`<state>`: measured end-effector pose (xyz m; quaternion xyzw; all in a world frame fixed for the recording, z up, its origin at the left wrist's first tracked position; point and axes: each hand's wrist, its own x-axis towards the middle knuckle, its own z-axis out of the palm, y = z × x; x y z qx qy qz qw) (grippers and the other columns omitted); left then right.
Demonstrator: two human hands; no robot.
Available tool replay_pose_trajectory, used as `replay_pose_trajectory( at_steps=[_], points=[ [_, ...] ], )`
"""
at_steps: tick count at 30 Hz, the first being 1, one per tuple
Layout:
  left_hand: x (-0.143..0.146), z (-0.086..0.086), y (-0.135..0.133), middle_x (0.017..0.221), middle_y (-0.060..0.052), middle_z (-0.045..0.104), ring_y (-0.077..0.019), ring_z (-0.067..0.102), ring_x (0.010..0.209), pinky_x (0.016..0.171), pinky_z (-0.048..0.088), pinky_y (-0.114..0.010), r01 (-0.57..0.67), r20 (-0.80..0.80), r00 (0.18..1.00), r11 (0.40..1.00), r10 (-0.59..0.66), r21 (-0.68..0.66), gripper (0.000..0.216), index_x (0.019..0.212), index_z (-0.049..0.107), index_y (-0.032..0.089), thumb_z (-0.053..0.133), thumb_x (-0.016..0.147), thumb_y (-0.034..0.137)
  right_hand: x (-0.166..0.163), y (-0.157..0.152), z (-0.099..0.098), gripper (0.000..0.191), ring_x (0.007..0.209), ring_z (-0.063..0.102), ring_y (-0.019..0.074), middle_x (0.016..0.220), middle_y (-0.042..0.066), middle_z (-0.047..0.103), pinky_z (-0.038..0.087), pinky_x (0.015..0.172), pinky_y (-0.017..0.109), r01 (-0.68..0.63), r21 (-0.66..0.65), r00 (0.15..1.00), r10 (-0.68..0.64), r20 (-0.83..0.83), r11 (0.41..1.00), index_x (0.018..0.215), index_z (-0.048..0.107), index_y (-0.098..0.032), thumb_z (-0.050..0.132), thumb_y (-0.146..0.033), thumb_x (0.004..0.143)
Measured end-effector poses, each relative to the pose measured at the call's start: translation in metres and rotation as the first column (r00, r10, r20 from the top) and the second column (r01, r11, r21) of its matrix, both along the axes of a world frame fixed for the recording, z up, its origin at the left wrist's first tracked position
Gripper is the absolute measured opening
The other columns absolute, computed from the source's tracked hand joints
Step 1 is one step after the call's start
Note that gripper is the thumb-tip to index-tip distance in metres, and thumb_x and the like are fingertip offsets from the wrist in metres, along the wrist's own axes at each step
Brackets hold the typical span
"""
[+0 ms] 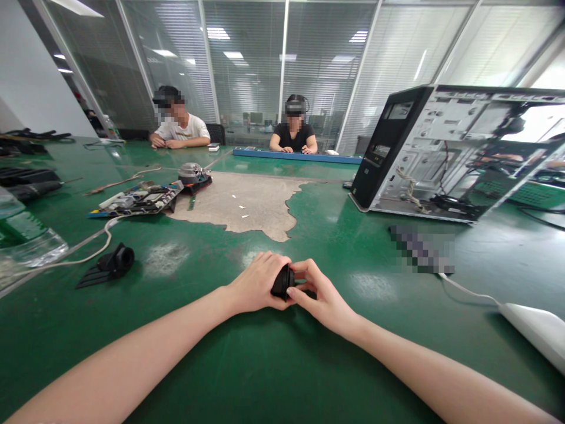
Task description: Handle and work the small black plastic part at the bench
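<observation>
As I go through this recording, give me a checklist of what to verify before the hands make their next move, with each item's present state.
1. Left hand around the black part: ok, fingers curl about it.
2. Right hand at the part: ok, thumb and fingers meet its right side.
3. Part's full outline visible: not ok, the hands cover much of it.
4. Second black piece apart from the hands: ok, off to the left.
5. Computer case apart from the hands: ok, beyond them to the right.
6. Part undamaged: cannot tell.
</observation>
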<state>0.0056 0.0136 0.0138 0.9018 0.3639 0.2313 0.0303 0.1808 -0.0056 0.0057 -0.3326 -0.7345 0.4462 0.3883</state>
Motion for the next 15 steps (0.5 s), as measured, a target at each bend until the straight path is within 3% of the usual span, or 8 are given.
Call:
replay_pose_trajectory(
  at_steps=[6, 15],
  points=[
    [-0.0003, -0.0017, 0.0004, 0.094, -0.005, 0.053, -0.0219, 0.046, 0.083, 0.074, 0.035, -0.034, 0.006, 0.019, 1.000, 1.000, -0.006, 0.000, 0.050, 0.100, 0.039, 0.017, 0.062, 0.062, 0.038, 0.0002, 0.0004, 0.0009, 0.016, 0.096, 0.049, 0.0163, 0.102, 0.005, 0.045, 0.052, 0.073, 0.028, 0.039, 0.163, 0.999, -0.038, -0.009, 0.986, 0.094, 0.049, -0.022, 0.052, -0.019, 0.079],
    [-0.0004, 0.0001, -0.0003, 0.092, -0.004, 0.052, -0.0214, 0.046, 0.083, 0.074, 0.035, -0.034, 0.012, 0.023, 1.000, 1.000, -0.012, 0.005, 0.046, 0.099, 0.038, 0.017, 0.061, 0.063, 0.035, 0.0005, 0.0010, -0.0028, 0.026, 0.097, 0.051, 0.0176, 0.102, 0.005, 0.047, 0.052, 0.074, 0.031, 0.022, 0.053, 0.999, -0.024, 0.023, 0.998, 0.105, 0.043, -0.022, 0.051, -0.019, 0.080]
  ],
)
